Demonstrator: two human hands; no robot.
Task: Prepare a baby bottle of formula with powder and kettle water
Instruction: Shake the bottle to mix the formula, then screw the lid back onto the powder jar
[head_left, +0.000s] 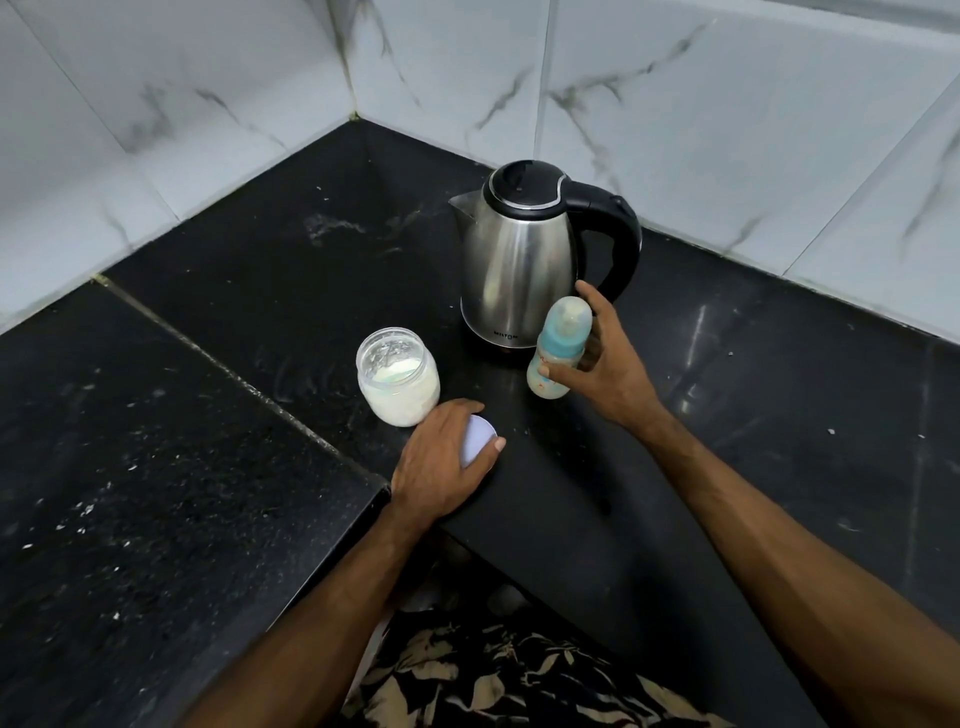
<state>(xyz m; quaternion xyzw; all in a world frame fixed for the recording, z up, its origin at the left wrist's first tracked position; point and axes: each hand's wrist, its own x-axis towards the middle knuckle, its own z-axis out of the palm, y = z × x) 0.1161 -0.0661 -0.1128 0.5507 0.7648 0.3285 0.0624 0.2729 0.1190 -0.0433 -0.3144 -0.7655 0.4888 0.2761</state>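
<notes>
Head cam is looking down at a dark stone counter (218, 467) in a tiled corner, and honestly this looks like the tail end of the job to me. The right hand (602, 364) is gripping the baby bottle (558, 353) around its body, thumb on the near side and fingers wrapping behind, with the bottle tilting a bit off vertical. It's capped, and there's pale milky stuff sitting in the lower part, so I'm guessing powder and water are already in. The kettle (519, 260) is standing just beyond that hand, lid down and handle pointing away to the right.

The left hand (441, 457) is curling over a pale round lid (480, 439) and pressing it against the counter edge, while the open powder jar (397, 376) is sitting just past its fingertips, roughly half full.

If the step is mixing, I'd be keeping that grip low on the bottle body and checking the collar is screwed tight before shaking, otherwise it's leaking everywhere. Swirling instead of hard shaking is making fewer bubbles too. Then I'd be getting that lid back on the jar straight away, since open powder next to a hot kettle is asking for steam clumps. Can't tell from here whether the bottle is resting on the counter or lifted slightly.
</notes>
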